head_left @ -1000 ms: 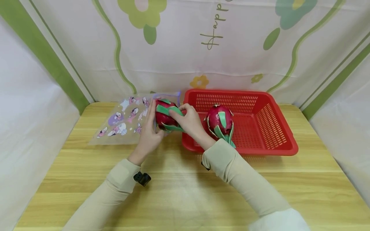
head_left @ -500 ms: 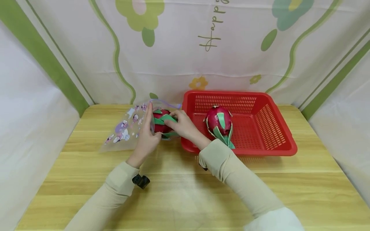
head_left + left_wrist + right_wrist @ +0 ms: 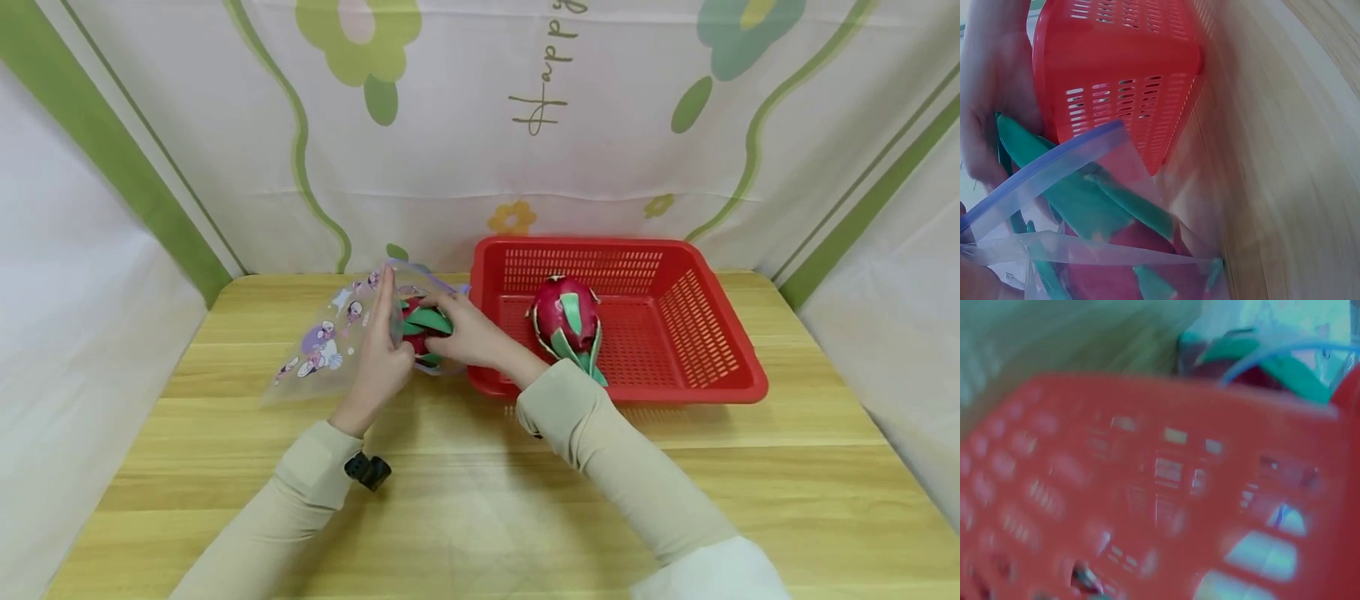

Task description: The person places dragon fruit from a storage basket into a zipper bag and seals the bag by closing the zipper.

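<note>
A red dragon fruit [image 3: 427,321] with green leaf scales lies in the mouth of a clear, cartoon-printed zip bag [image 3: 318,354]. My right hand [image 3: 476,333] grips its leafy end, fingers partly hidden by the leaves. At the bag's mouth my left hand [image 3: 378,358] holds the edge, index finger pointing away from me and thumb near the fruit. In the left wrist view, film with a purple zip strip [image 3: 1060,156] wraps the fruit's body, while green leaves [image 3: 1022,140] stick out. A second dragon fruit [image 3: 562,317] sits in the red basket [image 3: 750,387].
The basket stands right beside the bag, its perforated wall [image 3: 1116,106] close to both hands. A wooden tabletop [image 3: 465,517] stretches toward me. Behind rises a white patterned cloth [image 3: 450,150]. The right wrist view is blurred and mostly filled by the basket.
The dragon fruit has moved left, deeper into the bag, pushed by my right hand. The bag's mouth now covers more of it. My left hand stays nearly in place.
</note>
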`<state>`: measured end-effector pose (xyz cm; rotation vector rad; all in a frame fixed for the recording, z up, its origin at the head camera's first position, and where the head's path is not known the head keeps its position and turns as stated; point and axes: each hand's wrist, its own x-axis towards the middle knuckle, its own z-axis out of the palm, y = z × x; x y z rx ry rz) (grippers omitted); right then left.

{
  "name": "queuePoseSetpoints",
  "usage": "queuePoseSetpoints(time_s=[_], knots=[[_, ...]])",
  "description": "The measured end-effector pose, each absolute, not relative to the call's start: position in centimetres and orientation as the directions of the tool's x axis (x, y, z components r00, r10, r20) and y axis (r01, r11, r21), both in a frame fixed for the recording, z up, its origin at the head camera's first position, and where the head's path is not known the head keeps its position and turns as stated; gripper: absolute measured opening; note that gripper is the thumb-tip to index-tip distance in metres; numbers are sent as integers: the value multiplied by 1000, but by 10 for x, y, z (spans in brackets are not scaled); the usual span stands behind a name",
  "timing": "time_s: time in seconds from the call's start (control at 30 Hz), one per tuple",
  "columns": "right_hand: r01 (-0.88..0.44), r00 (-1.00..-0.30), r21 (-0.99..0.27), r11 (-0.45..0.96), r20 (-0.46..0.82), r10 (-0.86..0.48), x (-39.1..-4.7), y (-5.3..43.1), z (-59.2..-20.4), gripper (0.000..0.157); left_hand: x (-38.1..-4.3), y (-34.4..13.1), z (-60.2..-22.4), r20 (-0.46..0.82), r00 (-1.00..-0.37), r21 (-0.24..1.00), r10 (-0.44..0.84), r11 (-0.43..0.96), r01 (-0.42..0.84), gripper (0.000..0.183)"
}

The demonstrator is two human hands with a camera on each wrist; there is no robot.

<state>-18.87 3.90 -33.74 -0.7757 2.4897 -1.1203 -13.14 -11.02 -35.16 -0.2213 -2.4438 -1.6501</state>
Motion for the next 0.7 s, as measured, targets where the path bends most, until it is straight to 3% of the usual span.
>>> queuePoseSetpoints(time_s=[0.13,0.23,0.43,0.7], knots=[[-393,-715,-737,550,-131,-687,-190,47,-333,76,-131,-111,-351,237,-971,900,17,373,226,98],[-415,-697,-729,545,-131,-705,-192,51,-333,81,-131,-111,-350,246,-969,900,15,367,234,99],[-461,-770,-683,567,-11,-638,-194,55,-340,62,-131,-113,-349,217,-976,896,31,391,211,99],[-546,-814,-504,669,129,-567,-191,52,-342,48,-132,-115,-348,240,-970,892,27,388,231,99]])
